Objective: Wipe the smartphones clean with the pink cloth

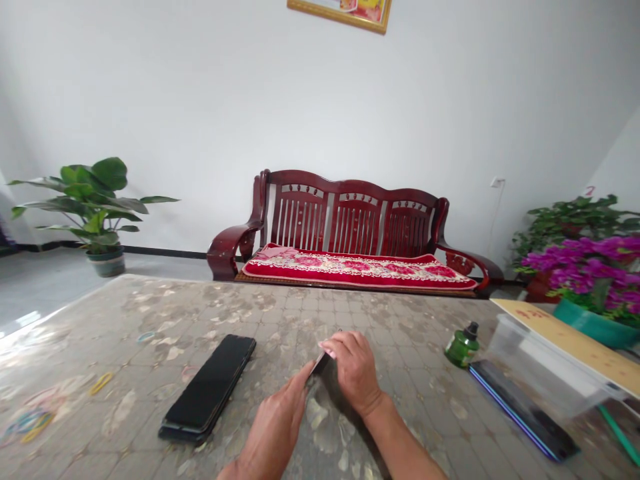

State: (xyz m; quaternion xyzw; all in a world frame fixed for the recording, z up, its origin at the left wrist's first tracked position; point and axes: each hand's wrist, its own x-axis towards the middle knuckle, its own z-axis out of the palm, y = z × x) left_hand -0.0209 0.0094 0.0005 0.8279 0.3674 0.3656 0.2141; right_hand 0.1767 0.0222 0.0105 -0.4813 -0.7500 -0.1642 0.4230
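Observation:
A thin, dark flat object is held above the middle of the table, seen almost edge-on, so its kind does not show. My left hand grips its lower left end, fingers and thumb closed along the edge. My right hand is closed around the upper right end, fingers curled over it. Something pale pink shows at the right fingertips, too small to name. A black smartphone lies left of my hands, on top of another dark slab-like thing.
At right lie a second phone, a green bottle with a black top, and a clear plastic box under a yellowish board. Purple flowers stand behind. Rubber bands lie left. A wooden bench stands beyond the table.

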